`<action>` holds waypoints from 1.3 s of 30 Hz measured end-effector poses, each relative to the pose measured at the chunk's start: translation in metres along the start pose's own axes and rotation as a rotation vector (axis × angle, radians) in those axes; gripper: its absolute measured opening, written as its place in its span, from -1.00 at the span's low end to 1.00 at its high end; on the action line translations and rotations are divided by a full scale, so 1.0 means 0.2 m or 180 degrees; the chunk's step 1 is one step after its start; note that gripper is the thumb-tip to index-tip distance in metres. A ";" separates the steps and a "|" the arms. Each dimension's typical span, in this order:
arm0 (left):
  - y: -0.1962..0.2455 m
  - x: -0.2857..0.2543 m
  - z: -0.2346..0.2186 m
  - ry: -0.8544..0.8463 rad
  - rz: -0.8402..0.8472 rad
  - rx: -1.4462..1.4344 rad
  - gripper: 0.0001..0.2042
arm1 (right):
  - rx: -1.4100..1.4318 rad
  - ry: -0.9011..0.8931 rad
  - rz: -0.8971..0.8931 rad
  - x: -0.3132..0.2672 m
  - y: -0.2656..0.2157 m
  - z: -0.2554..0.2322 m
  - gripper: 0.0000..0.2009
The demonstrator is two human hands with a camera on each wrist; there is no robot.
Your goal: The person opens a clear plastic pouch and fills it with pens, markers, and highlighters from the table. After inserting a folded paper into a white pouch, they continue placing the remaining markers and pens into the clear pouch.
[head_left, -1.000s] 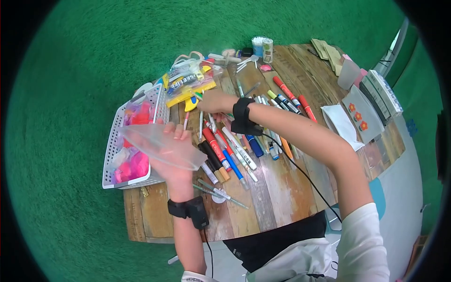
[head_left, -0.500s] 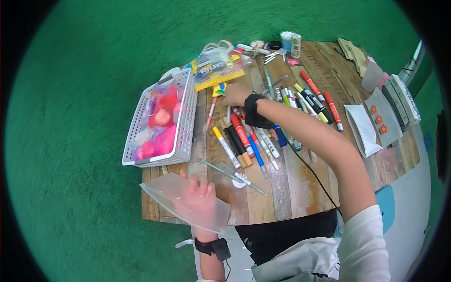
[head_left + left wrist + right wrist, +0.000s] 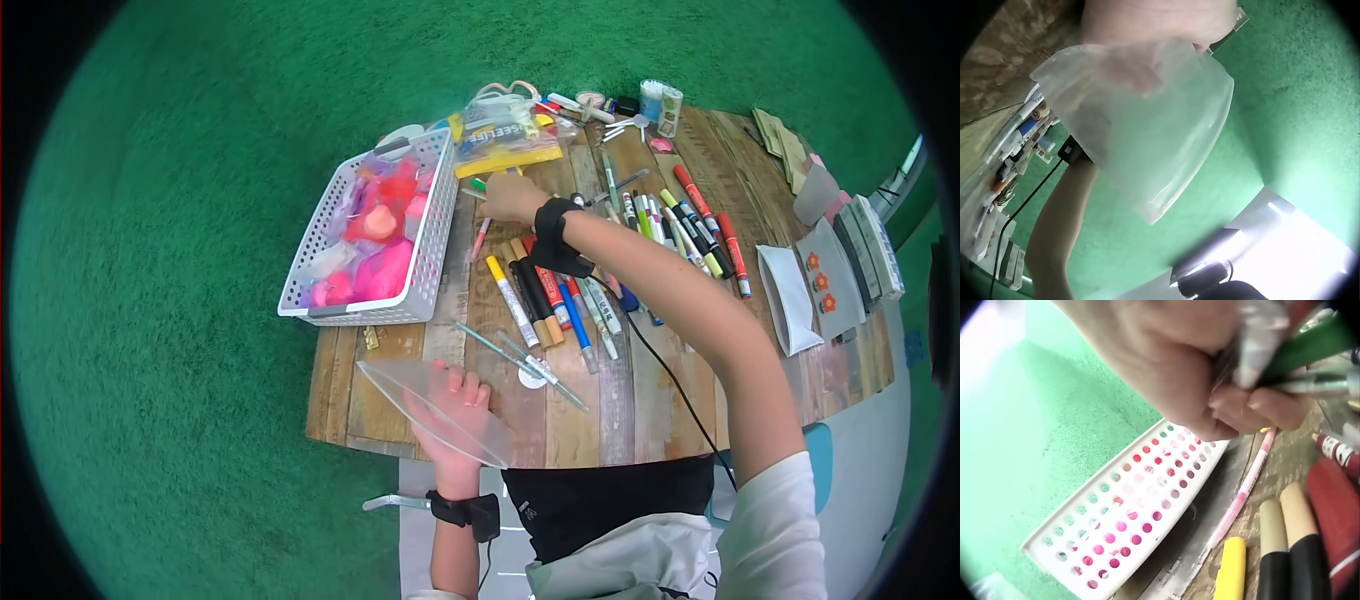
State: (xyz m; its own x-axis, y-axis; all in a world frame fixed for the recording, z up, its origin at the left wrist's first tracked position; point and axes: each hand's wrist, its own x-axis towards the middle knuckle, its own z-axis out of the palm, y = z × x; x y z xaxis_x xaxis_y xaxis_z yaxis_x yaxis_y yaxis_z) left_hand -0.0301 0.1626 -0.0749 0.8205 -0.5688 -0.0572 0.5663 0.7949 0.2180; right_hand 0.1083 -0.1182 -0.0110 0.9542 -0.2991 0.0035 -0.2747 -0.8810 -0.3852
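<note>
Low at the near edge of the table, my left hand holds a translucent plastic pouch, its fingers curled up behind the film. The pouch looks flat and see-through in the left wrist view. My right hand grips a bunch of pens at the far end of the pen pile; a green pen and a whitish one stick out of the fist. Below that hand lie a pink pen, a yellow-capped marker and black markers.
A white perforated basket with pink and red packets stands at the left. Behind my right hand lies a yellow-edged zip bag. More markers spread to the right, before a white pouch and a flower-printed sheet.
My left hand has come down from beside the basket to the near table edge, carrying the pouch. The right hand stays over the far end of the pens. The head view has shifted.
</note>
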 end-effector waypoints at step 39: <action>-0.01 -0.02 0.03 0.0027 0.0176 0.0168 -0.58 | -0.0070 -0.1007 -0.1074 -1.22 -0.02 -0.08 -0.71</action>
State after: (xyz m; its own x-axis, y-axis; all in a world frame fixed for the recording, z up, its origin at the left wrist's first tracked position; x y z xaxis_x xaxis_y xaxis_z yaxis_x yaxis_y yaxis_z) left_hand -0.0355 0.1622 -0.0688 0.8511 -0.5224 -0.0519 0.5153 0.8126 0.2721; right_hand -0.1244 -0.0476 0.0042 0.9790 0.1293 -0.1579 0.0582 -0.9184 -0.3913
